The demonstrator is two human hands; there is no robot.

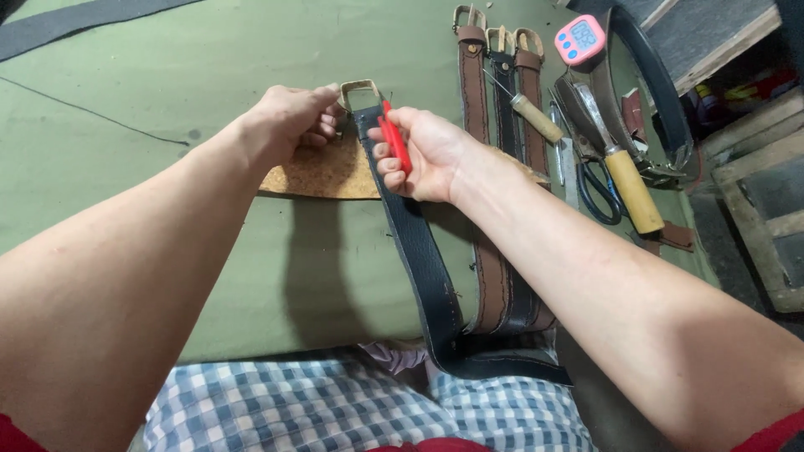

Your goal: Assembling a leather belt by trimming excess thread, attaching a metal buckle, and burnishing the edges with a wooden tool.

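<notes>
A black leather belt (419, 251) runs from my lap up over a cork pad (322, 174) on the green work surface. Its brass buckle (358, 88) sits at the far end. My left hand (291, 119) pinches the belt right at the buckle. My right hand (423, 155) is shut around a small red-handled tool (394, 138), whose tip points at the belt just below the buckle.
To the right lie three more belts (502, 100) with brass buckles, a wooden-handled awl (536, 117), a wooden-handled knife (628, 188), black scissors (599, 192) and a pink digital timer (579, 39). Wooden boards and crates stand at the far right. A dark strap (67, 21) crosses the top left.
</notes>
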